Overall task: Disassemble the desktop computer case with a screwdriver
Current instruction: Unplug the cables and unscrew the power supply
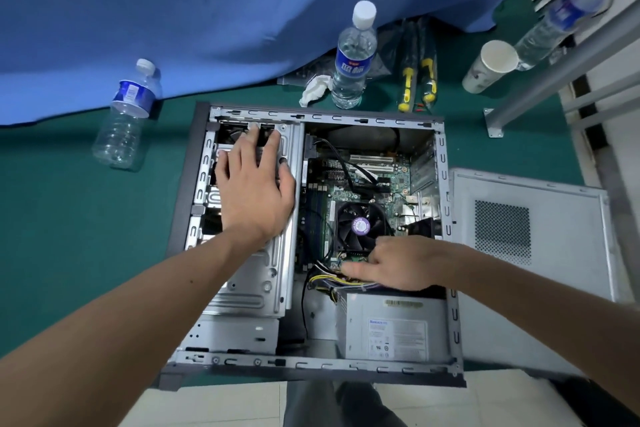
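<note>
Computer case (pixel 446 163) lies on its side on the green tabletop (pixel 69 218), open side up, side panel (pixel 554 204) off and lying just right of it. Left hand (pixel 254 184) is flat on the drive cage (pixel 277 274), fingers spread and straight, holding nothing. Right hand (pixel 398 263) reaches into the wire bundle (pixel 329 282) beside the CPU fan (pixel 360 225); fingers bent at a connector, grip unclear.

Risks: yanking on the wires instead of the plug could damage the motherboard (pixel 391 180) socket; sharp case edges near both wrists.

Screwdrivers (pixel 417 85) lie beyond the case, well out of reach. Water bottle (pixel 353 55) stands near them, a spill hazard if knocked. Empty bottle (pixel 124 114), paper cup (pixel 490 66) and crumpled tissue (pixel 313 90) are also around.
</note>
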Available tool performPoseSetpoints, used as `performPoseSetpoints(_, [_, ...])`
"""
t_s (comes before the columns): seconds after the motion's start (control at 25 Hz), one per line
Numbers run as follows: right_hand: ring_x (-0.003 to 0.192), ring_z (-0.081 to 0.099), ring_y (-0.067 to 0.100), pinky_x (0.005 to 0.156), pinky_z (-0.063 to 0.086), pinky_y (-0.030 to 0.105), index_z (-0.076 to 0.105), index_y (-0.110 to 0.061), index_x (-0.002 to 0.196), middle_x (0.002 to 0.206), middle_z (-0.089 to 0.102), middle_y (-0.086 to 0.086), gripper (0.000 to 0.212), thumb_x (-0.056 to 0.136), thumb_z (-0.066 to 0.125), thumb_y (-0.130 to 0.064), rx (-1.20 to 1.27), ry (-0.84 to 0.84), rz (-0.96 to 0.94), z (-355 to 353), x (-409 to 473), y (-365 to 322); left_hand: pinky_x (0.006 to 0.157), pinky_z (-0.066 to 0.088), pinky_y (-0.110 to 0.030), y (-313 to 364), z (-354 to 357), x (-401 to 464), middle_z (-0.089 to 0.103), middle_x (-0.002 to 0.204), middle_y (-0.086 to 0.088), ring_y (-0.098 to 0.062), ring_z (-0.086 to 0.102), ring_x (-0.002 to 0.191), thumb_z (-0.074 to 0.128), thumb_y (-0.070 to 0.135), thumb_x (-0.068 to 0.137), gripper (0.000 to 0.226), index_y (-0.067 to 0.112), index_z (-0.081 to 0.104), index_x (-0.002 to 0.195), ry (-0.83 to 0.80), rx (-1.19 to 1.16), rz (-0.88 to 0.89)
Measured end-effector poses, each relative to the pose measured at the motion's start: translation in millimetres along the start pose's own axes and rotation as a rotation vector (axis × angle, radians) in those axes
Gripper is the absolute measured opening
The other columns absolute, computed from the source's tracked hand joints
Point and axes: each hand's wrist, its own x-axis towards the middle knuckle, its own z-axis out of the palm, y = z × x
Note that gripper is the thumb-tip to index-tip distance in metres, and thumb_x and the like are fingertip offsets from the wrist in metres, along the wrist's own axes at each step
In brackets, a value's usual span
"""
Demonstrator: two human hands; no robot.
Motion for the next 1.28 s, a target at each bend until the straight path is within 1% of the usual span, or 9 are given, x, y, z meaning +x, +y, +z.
performPoseSetpoints(0.16, [0.064,0.05,0.018,0.057,0.042,0.028,0.057,-0.007,0.081,0.072,0.052,0.004,0.051,0.086,0.062,-0.057,0.199,-0.064,0.019,-14,1,-5,0.118,0.02,-0.051,-1,1,0,0.034,0.154,-0.008,-0.025,0.03,0.141,0.028,0.041,0.097,0.054,0.025,0.039,0.147,0.002,-0.004,-0.002])
performPoseSetpoints(0.36, [0.065,0.069,0.017,0.058,0.057,0.024,0.063,-0.004,0.097,0.082,0.071,0.013,0.014,0.089,0.069,-0.015,0.661,-0.125,0.041,-35,15,-27,0.119,0.016,-0.049,-1,1,0,0.029,0.157,-0.007,-0.025,0.025,0.144,0.027,0.042,0.098,0.054,0.028,0.033,0.15,-0.03,0.004,-0.006])
performPoseSetpoints(0.52, [0.068,0.063,0.016,0.063,0.056,0.023,0.064,0.002,0.101,0.1,0.064,0.019,0.015,0.091,0.064,-0.009,1.163,0.203,0.129,-45,40,-40,0.119,0.015,-0.05,-2,0,0,0.027,0.158,-0.007,-0.025,0.023,0.145,0.026,0.042,0.098,0.054,0.028,0.031,0.15,-0.043,0.006,-0.009])
performPoseSetpoints(0.64, [0.104,0.064,0.023,0.089,0.057,0.032,0.057,-0.003,0.126,0.129,0.057,0.014,0.035,0.093,0.064,-0.01,1.474,0.39,0.15,-53,47,-33,0.119,0.016,-0.05,0,-1,-1,0.027,0.159,-0.007,-0.024,0.022,0.145,0.026,0.042,0.098,0.054,0.027,0.032,0.15,-0.052,0.013,-0.01])
performPoseSetpoints(0.72, [0.103,0.066,0.03,0.086,0.057,0.034,0.045,-0.016,0.143,0.135,0.053,0.004,0.052,0.094,0.06,-0.007,1.225,0.445,0.108,-50,40,-30,0.119,0.016,-0.05,-1,-1,0,0.027,0.159,-0.007,-0.024,0.022,0.145,0.026,0.042,0.098,0.055,0.027,0.032,0.15,-0.06,0.014,-0.013])
performPoseSetpoints(0.84, [0.054,0.056,0.003,0.047,0.047,0.022,0.048,-0.03,0.139,0.119,0.062,-0.008,0.047,0.098,0.051,-0.008,0.734,0.541,0.021,-35,22,-16,0.119,0.015,-0.05,-2,-1,0,0.027,0.158,-0.006,-0.024,0.022,0.145,0.026,0.042,0.098,0.054,0.027,0.034,0.149,-0.067,0.004,-0.01])
performPoseSetpoints(0.96, [0.097,0.051,-0.006,0.089,0.043,0.017,0.057,-0.02,0.13,0.125,0.058,-0.001,0.035,0.098,0.047,-0.012,0.263,0.932,0.193,-18,1,19,0.12,0.014,-0.05,-1,-1,0,0.026,0.159,-0.006,-0.023,0.021,0.146,0.025,0.043,0.098,0.054,0.028,0.033,0.149,-0.076,-0.004,-0.011])
performPoseSetpoints(1.04, [0.132,0.037,0.019,0.113,0.025,0.035,0.054,-0.012,0.134,0.139,0.05,0.01,0.039,0.096,0.052,-0.016,0.027,1.082,0.323,-3,-7,35,0.12,0.013,-0.05,-1,-1,0,0.026,0.159,-0.007,-0.023,0.02,0.146,0.025,0.043,0.099,0.054,0.028,0.033,0.15,-0.078,-0.006,-0.016])
performPoseSetpoints(1.28, [0.145,0.02,0.034,0.114,0.023,0.047,0.055,-0.01,0.134,0.15,0.04,0.014,0.04,0.094,0.05,-0.009,-0.006,1.105,0.314,19,6,42,0.119,0.013,-0.05,-3,0,3,0.027,0.158,-0.007,-0.024,0.022,0.145,0.027,0.043,0.099,0.053,0.028,0.033,0.149,-0.062,-0.008,-0.011])
